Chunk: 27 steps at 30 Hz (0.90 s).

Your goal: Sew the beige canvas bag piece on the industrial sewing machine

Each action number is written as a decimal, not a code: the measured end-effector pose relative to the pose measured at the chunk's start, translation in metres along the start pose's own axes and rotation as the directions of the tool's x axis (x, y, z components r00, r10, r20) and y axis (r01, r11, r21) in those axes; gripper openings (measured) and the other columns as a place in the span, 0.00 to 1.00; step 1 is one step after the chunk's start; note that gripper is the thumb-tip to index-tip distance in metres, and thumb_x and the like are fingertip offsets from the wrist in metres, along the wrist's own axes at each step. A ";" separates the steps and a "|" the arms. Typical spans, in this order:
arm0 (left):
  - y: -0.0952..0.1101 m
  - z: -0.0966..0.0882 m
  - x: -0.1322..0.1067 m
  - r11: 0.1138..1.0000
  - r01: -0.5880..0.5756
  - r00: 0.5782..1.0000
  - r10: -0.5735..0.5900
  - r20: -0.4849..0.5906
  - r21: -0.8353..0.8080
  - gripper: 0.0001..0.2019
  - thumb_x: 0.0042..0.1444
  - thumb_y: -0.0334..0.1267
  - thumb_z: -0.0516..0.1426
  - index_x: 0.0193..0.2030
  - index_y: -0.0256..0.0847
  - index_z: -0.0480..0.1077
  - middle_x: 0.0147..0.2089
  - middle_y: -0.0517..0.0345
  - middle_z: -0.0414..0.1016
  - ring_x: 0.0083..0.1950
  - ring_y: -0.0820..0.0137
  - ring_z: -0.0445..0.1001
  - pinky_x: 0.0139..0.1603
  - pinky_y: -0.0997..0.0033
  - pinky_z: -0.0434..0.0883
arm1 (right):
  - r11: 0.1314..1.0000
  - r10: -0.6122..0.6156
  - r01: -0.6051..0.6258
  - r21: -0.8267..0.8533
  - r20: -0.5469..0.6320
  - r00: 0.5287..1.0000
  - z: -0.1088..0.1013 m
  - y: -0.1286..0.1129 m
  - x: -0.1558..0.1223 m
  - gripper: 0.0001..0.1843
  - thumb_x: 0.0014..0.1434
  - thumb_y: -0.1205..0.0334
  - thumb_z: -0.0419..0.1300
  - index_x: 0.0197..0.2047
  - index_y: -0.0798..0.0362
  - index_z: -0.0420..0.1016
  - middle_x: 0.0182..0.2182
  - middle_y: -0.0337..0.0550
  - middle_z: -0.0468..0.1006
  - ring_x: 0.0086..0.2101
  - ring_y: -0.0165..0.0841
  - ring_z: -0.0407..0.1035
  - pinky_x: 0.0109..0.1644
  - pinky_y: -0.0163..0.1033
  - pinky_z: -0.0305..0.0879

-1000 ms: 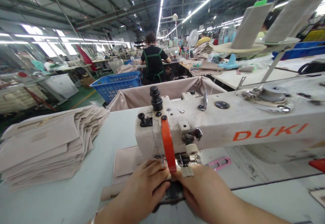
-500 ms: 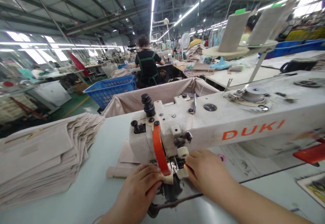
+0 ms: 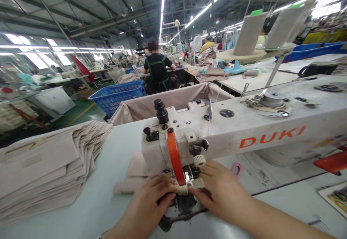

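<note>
A beige fabric piece lies flat on the desk under the head of the sewing machine, its visible part stretching out to the left of the needle area. The left hand rests on the near edge of this fabric just left of the orange guard, fingers curled down and pressing on the cloth rather than closed round it. The right hand lies just right of the presser foot, fingers bent forward and touching the area at the foot; whether it pinches the fabric cannot be told, since the machine head hides the fingertips. The two hands are close together, either side of the needle. A pink clip lies on the desk just behind the right hand. A tall stack of beige pieces sits well to the left. Behind the machine stands a cloth-lined bin, then a blue basket, and beyond them a person in a dark top at another desk.
</note>
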<state>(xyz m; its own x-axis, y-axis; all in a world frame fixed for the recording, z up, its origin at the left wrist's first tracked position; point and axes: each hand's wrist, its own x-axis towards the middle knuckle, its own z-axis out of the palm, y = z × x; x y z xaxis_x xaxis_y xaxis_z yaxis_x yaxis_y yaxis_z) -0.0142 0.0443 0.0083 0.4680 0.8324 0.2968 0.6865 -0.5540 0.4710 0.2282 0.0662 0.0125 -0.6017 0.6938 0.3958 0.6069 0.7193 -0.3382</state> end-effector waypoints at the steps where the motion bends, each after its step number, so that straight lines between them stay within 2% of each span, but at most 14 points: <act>1: 0.006 0.003 0.000 1.000 -0.009 1.000 0.010 -0.026 0.025 0.11 0.58 0.26 0.62 0.42 0.48 0.77 0.45 0.63 0.83 0.45 0.66 0.80 0.50 0.65 0.76 | 0.996 -0.024 0.024 0.083 -0.004 1.000 0.003 -0.002 -0.001 0.02 0.61 0.68 0.63 0.37 0.52 0.76 0.36 0.43 0.78 0.40 0.39 0.70 0.46 0.42 0.64; 3: 0.016 0.009 0.001 0.997 -0.016 0.997 0.022 -0.072 0.078 0.10 0.59 0.26 0.59 0.41 0.46 0.76 0.43 0.60 0.83 0.42 0.64 0.80 0.46 0.63 0.77 | 0.979 -0.042 0.039 0.199 0.013 0.999 0.009 -0.006 -0.002 0.08 0.60 0.71 0.65 0.42 0.51 0.77 0.41 0.41 0.80 0.42 0.39 0.70 0.47 0.41 0.65; 6: 0.023 0.013 0.002 0.995 -0.014 0.994 0.024 -0.109 0.098 0.09 0.60 0.26 0.57 0.39 0.45 0.75 0.41 0.60 0.82 0.40 0.64 0.80 0.42 0.62 0.77 | 0.973 -0.033 0.035 0.230 -0.012 0.999 0.017 -0.007 -0.005 0.09 0.60 0.73 0.64 0.41 0.49 0.77 0.38 0.39 0.80 0.39 0.38 0.71 0.44 0.41 0.65; 13: 0.014 0.016 0.001 0.998 0.028 0.997 -0.025 -0.066 0.049 0.11 0.59 0.25 0.59 0.41 0.47 0.76 0.44 0.63 0.83 0.45 0.64 0.80 0.49 0.62 0.76 | 0.972 -0.078 0.106 0.211 -0.135 0.988 0.023 -0.005 -0.002 0.11 0.63 0.74 0.58 0.41 0.50 0.77 0.37 0.43 0.79 0.37 0.39 0.70 0.41 0.41 0.67; 17: 0.012 0.017 0.004 0.992 0.108 0.994 -0.105 -0.037 0.072 0.12 0.59 0.24 0.59 0.40 0.46 0.78 0.44 0.62 0.83 0.46 0.63 0.80 0.51 0.60 0.76 | 0.982 -0.058 0.078 0.173 -0.117 0.991 0.022 -0.005 0.001 0.12 0.63 0.73 0.58 0.45 0.49 0.78 0.40 0.45 0.79 0.40 0.40 0.71 0.44 0.42 0.70; 22: 0.012 0.016 0.011 0.970 0.216 0.976 -0.214 -0.027 0.110 0.10 0.60 0.27 0.60 0.39 0.46 0.79 0.42 0.60 0.84 0.45 0.61 0.81 0.49 0.60 0.76 | 0.989 -0.036 0.051 0.139 -0.106 0.994 0.024 -0.003 0.003 0.10 0.63 0.74 0.58 0.41 0.52 0.78 0.38 0.45 0.80 0.40 0.39 0.73 0.47 0.42 0.71; 27: 0.012 0.015 0.014 0.962 0.224 0.975 -0.218 -0.051 0.156 0.08 0.59 0.29 0.60 0.38 0.46 0.80 0.41 0.60 0.84 0.43 0.60 0.81 0.47 0.60 0.77 | 0.997 -0.023 0.026 0.072 -0.043 0.999 0.025 -0.003 0.005 0.10 0.62 0.75 0.57 0.37 0.53 0.78 0.38 0.46 0.80 0.39 0.40 0.73 0.45 0.44 0.72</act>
<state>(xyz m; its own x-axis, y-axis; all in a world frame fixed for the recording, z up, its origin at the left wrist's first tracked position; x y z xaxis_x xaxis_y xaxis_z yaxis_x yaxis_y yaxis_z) 0.0090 0.0487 0.0061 0.2778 0.9329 0.2291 0.8520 -0.3494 0.3898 0.2105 0.0681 -0.0054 -0.5926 0.6745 0.4403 0.5519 0.7382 -0.3880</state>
